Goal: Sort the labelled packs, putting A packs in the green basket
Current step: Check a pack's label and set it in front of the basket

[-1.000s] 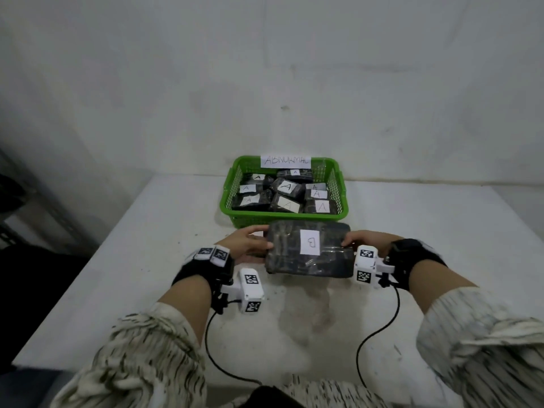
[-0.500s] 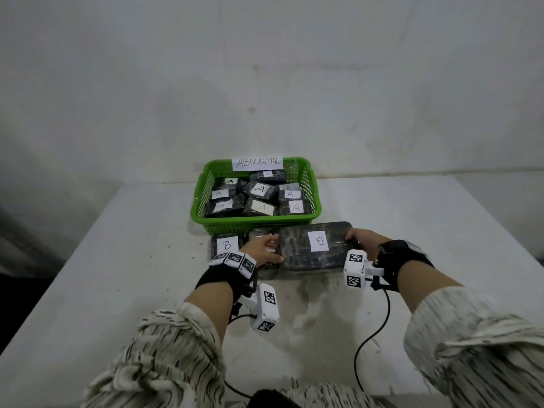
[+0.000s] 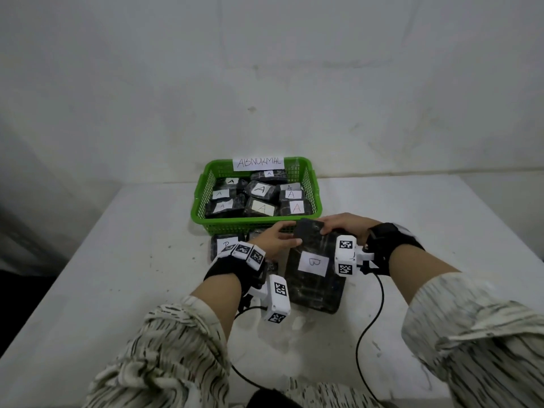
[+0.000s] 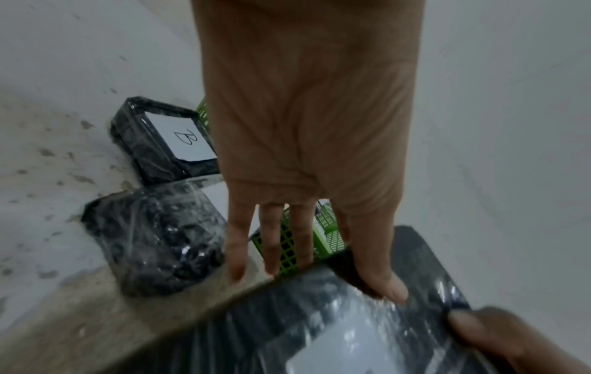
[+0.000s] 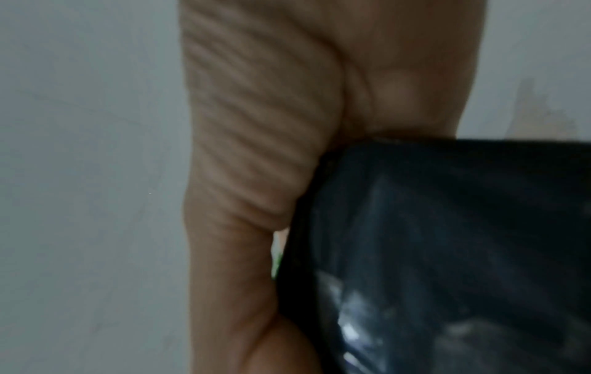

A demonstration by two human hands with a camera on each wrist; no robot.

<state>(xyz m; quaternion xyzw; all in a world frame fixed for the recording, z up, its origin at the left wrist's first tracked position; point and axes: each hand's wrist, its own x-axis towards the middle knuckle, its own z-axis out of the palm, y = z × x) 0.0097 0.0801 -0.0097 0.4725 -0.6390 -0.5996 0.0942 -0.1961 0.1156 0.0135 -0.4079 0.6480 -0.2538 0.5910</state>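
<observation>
The large B pack (image 3: 313,269) has swung round since a moment ago — then it lay crosswise in front of the green basket (image 3: 206,195), and now it runs lengthwise toward the person, its far end raised near the basket's front rim. Both hands grasp that far end: the left hand (image 3: 275,238) has its thumb on top and fingers going beneath, and the right hand (image 3: 343,225) curls over the other corner, thumb pressed to the wrap. Left of it on the white table (image 3: 117,275) lie a smaller B pack (image 4: 166,139) and another wrapped pack (image 4: 153,240) whose label cannot be read. The basket, tagged ABNORMAL, already holds several A packs (image 3: 260,191). As a B, the held pack likely stays out of the basket — the turn looks like a move to line it up with the other B packs.
</observation>
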